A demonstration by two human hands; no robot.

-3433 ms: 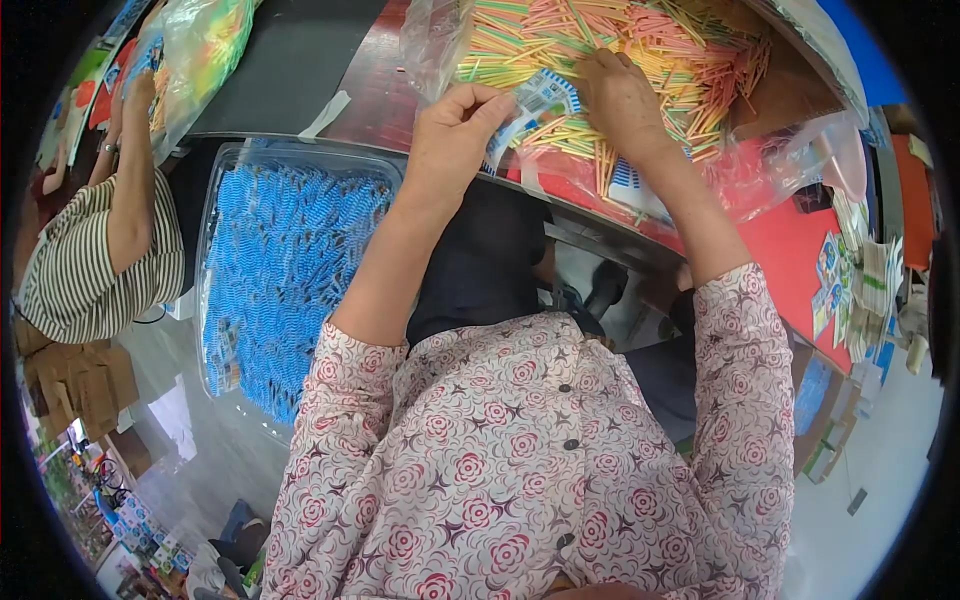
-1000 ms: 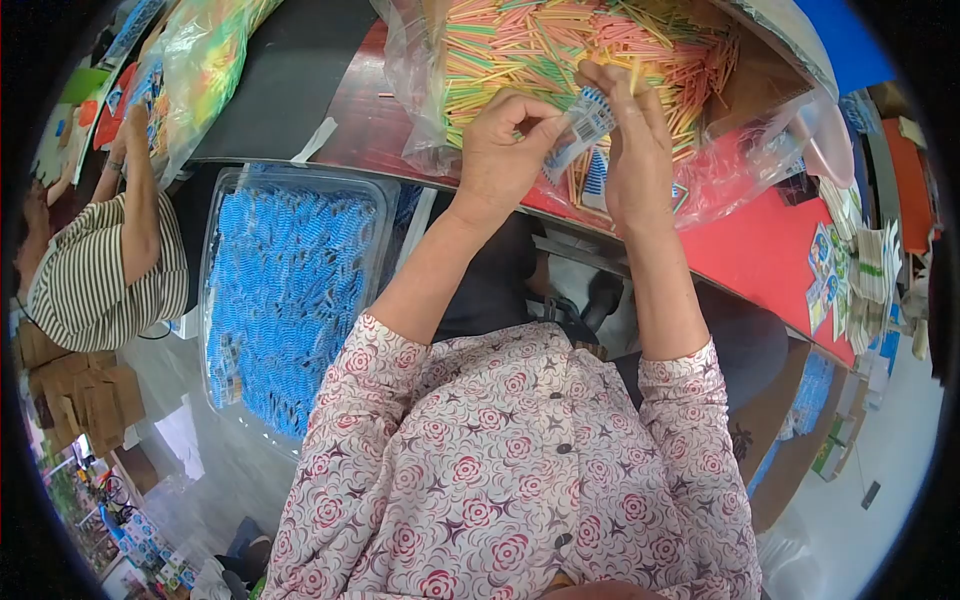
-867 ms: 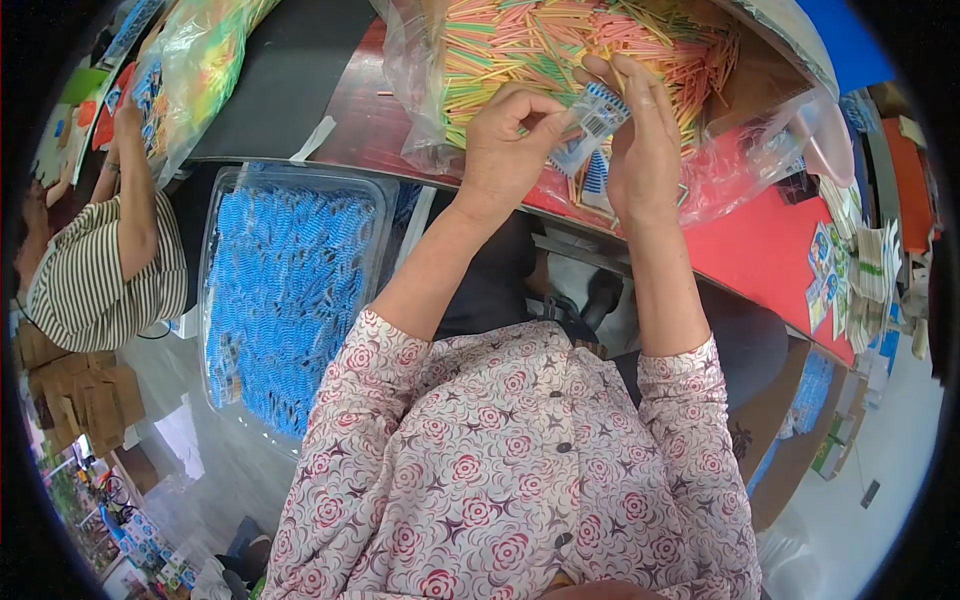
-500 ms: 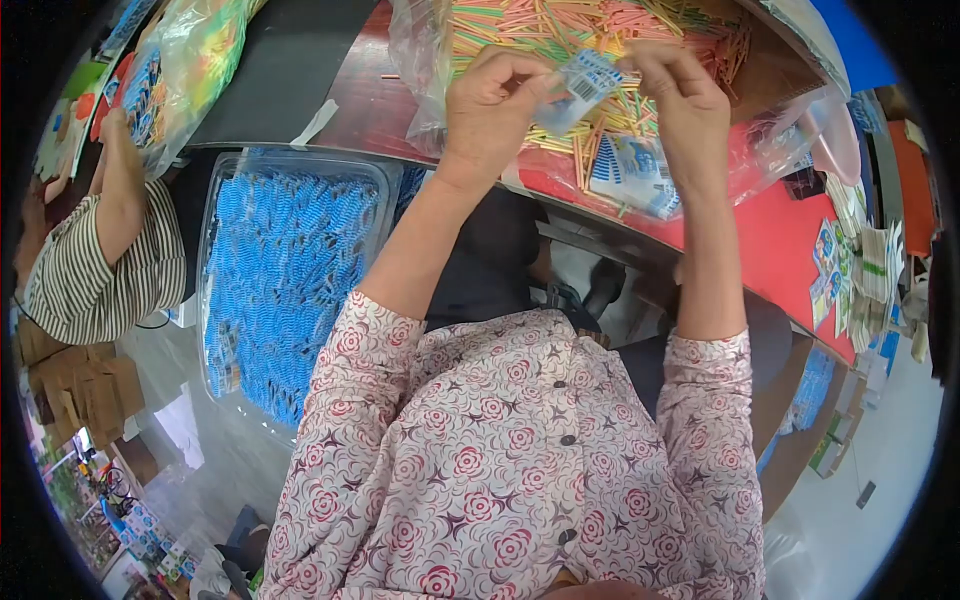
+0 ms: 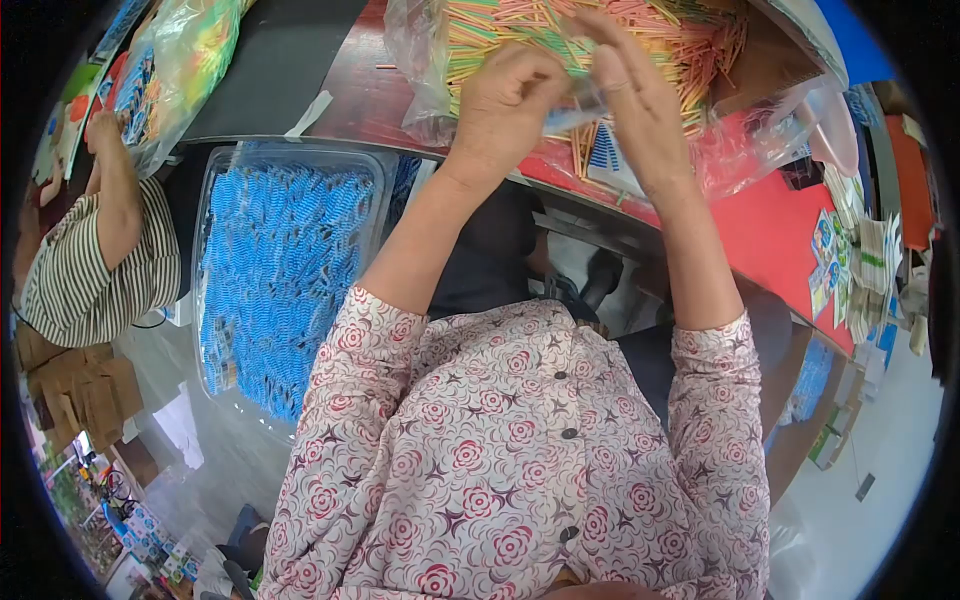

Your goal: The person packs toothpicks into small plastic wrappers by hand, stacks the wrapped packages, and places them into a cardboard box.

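My left hand (image 5: 505,105) is closed in a pinch on a small clear packet (image 5: 572,117), which is smeared by motion. Close to the packet's right side, my right hand (image 5: 640,110) is raised with its fingers apart, slightly blurred; nothing is visible between them. Behind both hands lies a heap of thin coloured sticks (image 5: 520,28) in yellow, green and pink, on clear plastic. A blue-and-white packet (image 5: 607,157) lies on the red surface below the heap, partly covered by my right hand.
A clear tub (image 5: 375,160) full of blue striped packets stands below the table edge at the left. Another person in a striped top (image 5: 105,240) works at the far left beside a plastic bag (image 5: 195,70). Stacks of printed cards (image 5: 875,260) stand at the right.
Compared with half a second ago, my right hand has moved left, over the lying packet, and its fingers have left the held packet's edge. The left hand still pinches that packet.
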